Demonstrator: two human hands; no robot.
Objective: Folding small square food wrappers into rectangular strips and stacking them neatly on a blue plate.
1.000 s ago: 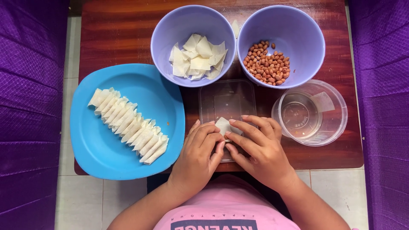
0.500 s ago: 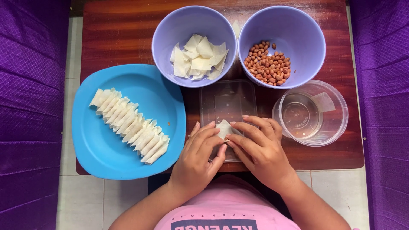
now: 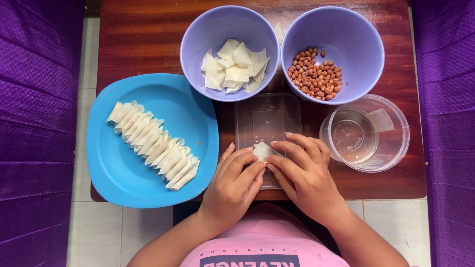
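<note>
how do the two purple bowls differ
The left bowl holds flat white wrapper squares; the right bowl holds reddish peanuts. The squares lie piled across the left bowl's bottom; the peanuts leave much of the right bowl bare. Both are round, purple and alike in size.

Glossy, reddish varnished wood shows on the table [image 3: 143, 39], its grain streaked and catching light. The two lilac bowls [image 3: 198, 44] look like smooth matt plastic, and the blue plate [image 3: 123, 183] is smooth plastic with a soft sheen. Clear, thin plastic forms the flat rectangular lid [image 3: 267, 116] and the round tub [image 3: 396, 133], both shiny. The pale dough wrapper [image 3: 261, 150] looks matt and floury; the peanuts [image 3: 316, 76] have dry reddish skins. Purple quilted cloth [image 3: 39, 123] hangs at the sides.
</note>
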